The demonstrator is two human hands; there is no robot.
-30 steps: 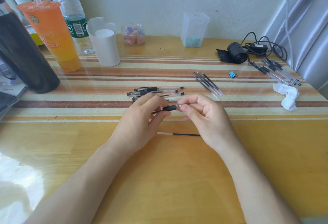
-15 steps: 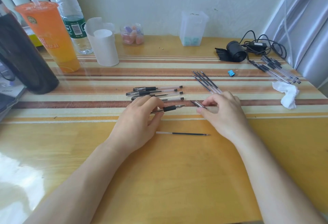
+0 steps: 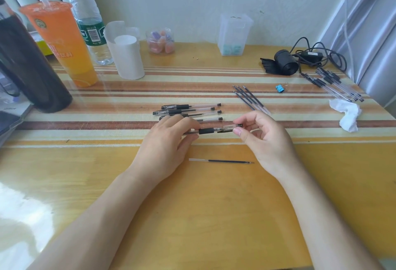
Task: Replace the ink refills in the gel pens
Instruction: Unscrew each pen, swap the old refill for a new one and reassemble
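My left hand (image 3: 166, 143) holds a gel pen (image 3: 206, 130) by its clear barrel, the black grip pointing right. My right hand (image 3: 265, 139) pinches a clear pen cap (image 3: 232, 128) between thumb and forefinger, right at the pen's tip. A loose ink refill (image 3: 221, 161) lies on the table just in front of my hands. Several capped gel pens (image 3: 188, 111) lie in a row behind my left hand. Several spare refills (image 3: 249, 98) lie side by side behind my right hand.
An orange drink cup (image 3: 62, 42), a water bottle (image 3: 91, 27), a white roll (image 3: 128, 57), a candy jar (image 3: 160, 41) and a clear box (image 3: 233, 34) stand at the back. At right lie a black cable bundle (image 3: 287, 62), a blue clip (image 3: 280, 88), more pens (image 3: 336, 84) and a tissue (image 3: 348, 115).
My right hand left the pen tip, reached right to the striped mat, picked up a cap and has brought it back to the pen's tip. My left hand kept the pen still.
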